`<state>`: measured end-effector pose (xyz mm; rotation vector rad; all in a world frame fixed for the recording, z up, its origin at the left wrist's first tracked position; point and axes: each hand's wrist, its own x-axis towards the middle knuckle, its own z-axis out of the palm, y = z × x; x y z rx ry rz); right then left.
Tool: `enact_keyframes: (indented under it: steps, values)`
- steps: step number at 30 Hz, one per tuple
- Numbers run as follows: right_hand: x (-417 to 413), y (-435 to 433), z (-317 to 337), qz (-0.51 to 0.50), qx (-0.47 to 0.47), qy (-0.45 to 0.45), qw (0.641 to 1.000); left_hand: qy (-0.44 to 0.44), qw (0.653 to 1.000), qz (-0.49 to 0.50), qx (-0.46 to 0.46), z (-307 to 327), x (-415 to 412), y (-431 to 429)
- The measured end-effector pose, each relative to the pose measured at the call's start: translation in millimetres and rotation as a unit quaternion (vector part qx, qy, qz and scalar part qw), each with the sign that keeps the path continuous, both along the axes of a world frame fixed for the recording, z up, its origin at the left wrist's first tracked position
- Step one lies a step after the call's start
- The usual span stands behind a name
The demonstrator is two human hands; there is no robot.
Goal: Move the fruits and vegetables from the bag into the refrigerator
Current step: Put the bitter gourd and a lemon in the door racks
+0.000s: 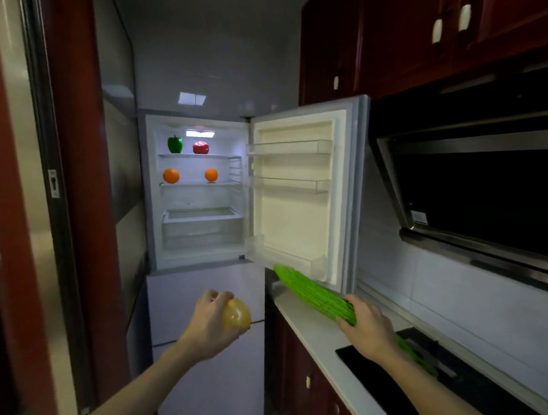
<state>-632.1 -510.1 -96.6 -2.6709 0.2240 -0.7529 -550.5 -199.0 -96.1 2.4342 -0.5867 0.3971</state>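
The refrigerator [195, 266] stands ahead with its upper door [299, 189] swung open to the right. On its top shelf sit a green pepper [175, 144] and a red pepper [201, 147]. Two oranges [171, 175] [211, 174] rest on the shelf below. My left hand [208, 323] grips a round yellow fruit [237, 315] in front of the lower fridge doors. My right hand [368, 330] holds a long green bitter gourd [312, 294] over the counter, its tip pointing toward the fridge. No bag is in view.
A white counter [316, 338] with a black cooktop [393, 388] runs along the right, a range hood [479, 187] and dark red cabinets [388, 44] above it. A red door frame [76, 163] stands on the left. A clear drawer [202, 228] sits low in the fridge.
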Motion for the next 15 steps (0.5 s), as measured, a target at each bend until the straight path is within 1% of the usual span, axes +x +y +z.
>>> enact_keyframes:
  steps: [6,11,15]
  values:
    - [42,27,22,0.025,-0.025,-0.009,0.999,-0.015,1.000,0.003,-0.001,5,31,24]
    - [86,42,28,0.036,-0.058,0.015,0.998,-0.024,1.000,0.014,0.002,12,66,34]
    - [129,49,34,0.046,-0.074,0.015,0.996,-0.020,1.000,0.023,-0.003,17,101,41]
